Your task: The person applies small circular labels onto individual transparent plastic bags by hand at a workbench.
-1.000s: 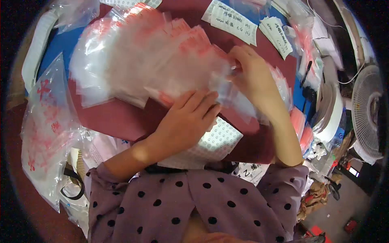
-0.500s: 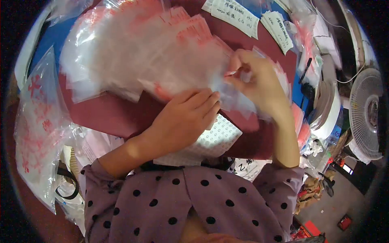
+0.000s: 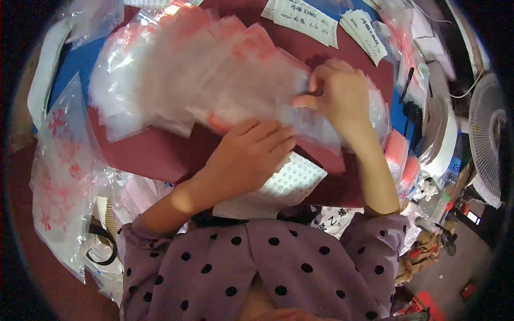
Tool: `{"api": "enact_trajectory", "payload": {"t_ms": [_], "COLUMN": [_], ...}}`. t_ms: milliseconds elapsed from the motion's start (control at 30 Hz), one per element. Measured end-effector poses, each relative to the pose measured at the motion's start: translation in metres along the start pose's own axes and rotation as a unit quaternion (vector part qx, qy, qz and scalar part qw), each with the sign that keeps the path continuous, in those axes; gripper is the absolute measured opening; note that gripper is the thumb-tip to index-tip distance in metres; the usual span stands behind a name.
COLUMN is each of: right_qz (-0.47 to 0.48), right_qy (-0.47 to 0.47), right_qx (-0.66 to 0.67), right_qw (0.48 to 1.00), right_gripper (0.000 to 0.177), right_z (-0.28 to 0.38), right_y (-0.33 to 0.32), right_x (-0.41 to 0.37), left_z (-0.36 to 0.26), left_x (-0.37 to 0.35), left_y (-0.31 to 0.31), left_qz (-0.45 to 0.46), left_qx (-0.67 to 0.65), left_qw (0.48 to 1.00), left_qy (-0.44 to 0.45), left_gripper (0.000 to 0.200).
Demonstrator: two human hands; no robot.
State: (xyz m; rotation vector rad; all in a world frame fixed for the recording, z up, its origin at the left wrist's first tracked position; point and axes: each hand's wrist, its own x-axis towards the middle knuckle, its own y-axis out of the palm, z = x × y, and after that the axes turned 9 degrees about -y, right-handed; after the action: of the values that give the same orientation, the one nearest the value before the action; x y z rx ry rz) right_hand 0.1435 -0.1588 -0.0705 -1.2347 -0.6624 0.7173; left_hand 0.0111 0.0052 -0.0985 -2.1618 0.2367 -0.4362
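Observation:
A broad fan of small clear zip bags (image 3: 198, 75) with red strips lies spread over a dark red board (image 3: 150, 152). My left hand (image 3: 249, 155) rests flat with its fingers on the near edge of the fan and over a white sheet of round stickers (image 3: 284, 187). My right hand (image 3: 337, 93) is at the fan's right end, thumb and fingers pinched on one small clear bag (image 3: 308, 107). What the pinched bag holds cannot be made out.
Handwritten paper labels (image 3: 308, 21) lie at the far edge. More bag stacks (image 3: 399, 155) and white rolls (image 3: 444, 144) sit to the right, beside a floor fan (image 3: 490, 144). Large clear bags with red print (image 3: 59, 160) hang at the left.
My right hand has turned and closed down on the right end of the bag fan. My left hand stays pressed in place. The view has shifted slightly.

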Motion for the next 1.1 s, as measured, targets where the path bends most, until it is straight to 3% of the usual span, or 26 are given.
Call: {"api": "enact_trajectory", "payload": {"t_ms": [33, 100, 133, 167, 200, 233, 267, 300, 333, 400, 500, 667, 733, 767, 833, 933, 967, 1000, 1033, 1067, 1100], "right_qz": [0.002, 0.023, 0.024, 0.025, -0.01, 0.026, 0.059, 0.007, 0.001, -0.057, -0.068, -0.07, -0.111, -0.111, -0.092, -0.084, -0.077, -0.074, -0.077, -0.08, -0.119], "right_qy": [0.052, 0.056, 0.066, 0.073, 0.025, 0.018, 0.012, -0.038, -0.035, -0.027, -0.024, -0.025, -0.065, -0.065, -0.123, -0.194, -0.196, -0.199, -0.142, -0.081, -0.058], "right_qx": [-0.013, 0.002, 0.189, 0.369, 0.407, 0.407, 0.407, 0.363, 0.365, 0.287, 0.315, 0.314, 0.198, 0.199, 0.054, 0.058, 0.089, 0.088, 0.195, 0.3, 0.29], "right_qw": [0.999, 0.998, 0.98, 0.926, 0.913, 0.913, 0.911, 0.931, 0.93, 0.956, 0.946, 0.946, 0.972, 0.972, 0.987, 0.976, 0.973, 0.973, 0.967, 0.947, 0.948], "right_gripper": [0.033, 0.027, 0.024, 0.022, 0.016, 0.017, 0.019, 0.021, 0.021, 0.023, 0.024, 0.023, 0.031, 0.031, 0.037, 0.043, 0.029, 0.029, 0.024, 0.019, 0.015], "right_z": [-0.003, -0.004, 0.005, 0.014, 0.022, 0.033, 0.045, 0.053, 0.056, 0.06, 0.063, 0.071, 0.073, 0.077, 0.086, 0.09, 0.091, 0.086, 0.076, 0.065, 0.05], "right_y": [-0.006, -0.015, -0.024, -0.03, -0.034, -0.043, -0.05, -0.042, -0.038, -0.033, -0.03, -0.024, -0.017, -0.019, -0.025, -0.019, -0.017, -0.019, -0.024, -0.027, -0.026], "right_x": [-0.002, -0.009, -0.017, -0.027, -0.037, -0.042, -0.045, -0.05, -0.055, -0.062, -0.069, -0.075, -0.078, -0.079, -0.081, -0.089, -0.087, -0.083, -0.078, -0.071, -0.058], "left_z": [-0.001, -0.003, -0.004, -0.005, -0.006, -0.008, -0.012, -0.015, -0.017, -0.022, -0.023, -0.022, -0.02, -0.02, -0.023, -0.027, -0.022, -0.017, -0.012, -0.008, -0.005], "left_x": [0.0, -0.002, -0.004, -0.006, -0.006, -0.003, 0.002, 0.005, 0.004, 0.0, -0.003, -0.006, -0.008, -0.01, -0.011, -0.005, -0.004, -0.003, 0.0, 0.002, 0.002], "left_y": [-0.006, -0.019, -0.02, -0.021, -0.021, -0.024, -0.028, -0.031, -0.029, -0.026, -0.026, -0.025, -0.022, -0.019, -0.02, -0.03, -0.036, -0.038, -0.036, -0.032, -0.028], "left_qz": [0.001, -0.015, -0.014, -0.029, -0.044, -0.044, 0.02, 0.086, 0.092, 0.127, 0.137, 0.14, 0.138, 0.125, 0.112, 0.034, 0.056, 0.078, 0.076, 0.046, 0.015], "left_qx": [0.003, -0.094, -0.094, -0.169, -0.242, -0.241, -0.312, -0.377, -0.373, -0.583, -0.547, -0.522, -0.518, -0.525, -0.533, -0.563, -0.453, -0.335, -0.337, -0.201, -0.059], "left_qw": [1.0, 0.995, 0.995, 0.983, 0.963, 0.963, 0.933, 0.89, 0.892, 0.734, 0.782, 0.796, 0.798, 0.792, 0.786, 0.754, 0.832, 0.894, 0.893, 0.962, 0.996], "left_qy": [0.006, -0.013, -0.011, -0.062, -0.112, -0.112, -0.178, -0.242, -0.24, -0.323, -0.264, -0.272, -0.276, -0.284, -0.291, -0.338, -0.315, -0.286, -0.287, -0.18, -0.067], "left_gripper": [0.029, 0.024, 0.024, 0.022, 0.019, 0.019, 0.016, 0.015, 0.015, 0.022, 0.028, 0.031, 0.032, 0.033, 0.034, 0.034, 0.028, 0.022, 0.022, 0.019, 0.021]}}
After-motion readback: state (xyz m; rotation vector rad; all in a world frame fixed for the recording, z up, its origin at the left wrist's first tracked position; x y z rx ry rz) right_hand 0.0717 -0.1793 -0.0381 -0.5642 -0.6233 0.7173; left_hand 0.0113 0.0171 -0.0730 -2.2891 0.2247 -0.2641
